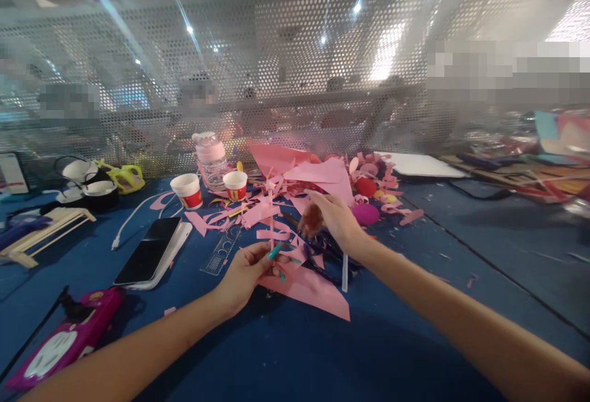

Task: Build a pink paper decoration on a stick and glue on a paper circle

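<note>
My left hand (253, 270) pinches the lower end of a thin pink paper stick (271, 230) that stands upright, with pink paper pieces around its upper part. A painted turquoise nail shows on that thumb. My right hand (329, 217) hovers over the pile to the right, its fingers smeared by motion, so whether they grip anything is unclear. Beneath it lie dark scissors-like handles (322, 251), partly covered, and a short pale stick (345, 273). A pink paper sheet (313, 291) lies flat just below both hands. A clear stencil ruler (221, 251) rests left of my left hand.
Pink paper scraps (318, 174) heap at the back centre, beside a purple balloon-like oval (365, 214). Paper cups (187, 192), a bottle (211, 159), a phone (154, 248) and a magenta case (69, 340) stand or lie leftward. A perforated metal screen (286, 64) closes the table's back.
</note>
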Tool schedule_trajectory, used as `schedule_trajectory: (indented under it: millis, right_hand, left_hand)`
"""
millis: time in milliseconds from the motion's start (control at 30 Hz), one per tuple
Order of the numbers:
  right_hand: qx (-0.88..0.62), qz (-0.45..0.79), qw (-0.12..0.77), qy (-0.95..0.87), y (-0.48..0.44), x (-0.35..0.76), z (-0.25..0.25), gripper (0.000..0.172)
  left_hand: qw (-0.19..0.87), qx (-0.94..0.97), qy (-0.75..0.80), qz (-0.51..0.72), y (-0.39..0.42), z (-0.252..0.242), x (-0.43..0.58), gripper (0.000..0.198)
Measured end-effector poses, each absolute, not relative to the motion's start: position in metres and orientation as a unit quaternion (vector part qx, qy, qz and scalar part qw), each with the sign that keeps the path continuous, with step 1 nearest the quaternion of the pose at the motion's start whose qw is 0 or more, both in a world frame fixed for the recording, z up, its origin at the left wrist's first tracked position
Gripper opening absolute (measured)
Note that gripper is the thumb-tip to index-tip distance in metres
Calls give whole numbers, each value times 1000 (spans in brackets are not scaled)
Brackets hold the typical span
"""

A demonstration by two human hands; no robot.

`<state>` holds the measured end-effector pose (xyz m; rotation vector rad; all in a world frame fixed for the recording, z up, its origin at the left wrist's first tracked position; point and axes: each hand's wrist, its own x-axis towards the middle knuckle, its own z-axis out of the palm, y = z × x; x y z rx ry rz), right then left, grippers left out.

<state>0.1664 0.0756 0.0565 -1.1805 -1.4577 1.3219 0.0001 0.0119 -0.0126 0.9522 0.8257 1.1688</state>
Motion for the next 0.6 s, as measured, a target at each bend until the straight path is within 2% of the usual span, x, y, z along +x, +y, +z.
schedule_trajectory:
  millis: [100, 167, 267, 333, 400, 433, 600]
  right_hand:
    - [-481, 540, 274, -633, 81, 183, 75, 46]
    - [-467, 498, 129, -719, 78, 195, 88, 43]
    - [-478, 465, 4, -745, 64, 209, 104, 32]
    - [-460, 503, -51, -730, 50, 214, 113, 40]
    - [-422, 528, -71, -733, 35, 214, 121, 58]
    - [-399, 525, -64, -749, 29, 213, 124, 59]
    - [-356, 394, 85, -843, 16, 202, 132, 26]
  left_hand:
    - [643, 432, 369, 513, 13, -14, -1, 32]
    - [632, 437, 370, 521, 14, -16, -3, 31]
    - [608, 450, 375, 536, 18, -18, -5, 28]
    - [592, 461, 380, 541, 20, -18, -7, 27]
    - [581, 466, 382, 548, 23, -18, -9, 27]
    - [576, 466, 382, 552, 24, -18, -11, 26]
    - [567, 467, 380, 561, 33, -14, -18, 25]
